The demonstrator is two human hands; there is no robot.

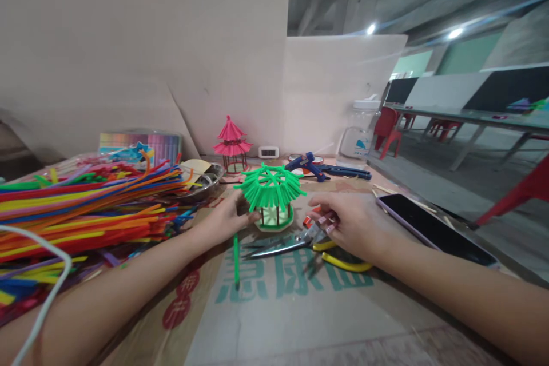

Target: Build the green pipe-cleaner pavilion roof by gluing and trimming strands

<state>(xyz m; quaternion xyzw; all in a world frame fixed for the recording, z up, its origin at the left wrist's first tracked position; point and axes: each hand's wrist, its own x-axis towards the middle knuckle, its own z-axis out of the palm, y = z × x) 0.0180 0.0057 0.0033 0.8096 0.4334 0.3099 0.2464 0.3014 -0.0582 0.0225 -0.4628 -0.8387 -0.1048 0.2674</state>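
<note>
A small model pavilion [270, 197] with a fringed roof of bright green pipe cleaners, brown posts and a pale base stands upright on the table. My left hand [229, 218] is closed at its left side, thumb by the base and other fingers partly hidden behind. Below that hand, a green pipe cleaner [236, 263] points towards me. My right hand [354, 223] is to the right of the pavilion, fingers curled over the tools; what they grip is unclear. Scissors [277, 247] with an orange-red handle lie under the fingertips, overlapping yellow-handled pliers [345, 263].
Bundles of coloured pipe cleaners [86, 200] pile up at left beside a metal bowl [210, 180]. Behind stand a pink model pagoda [232, 146], a small digital clock [268, 152], a blue glue gun [309, 166] and a plastic jug [358, 131]. A phone [429, 226] lies at right.
</note>
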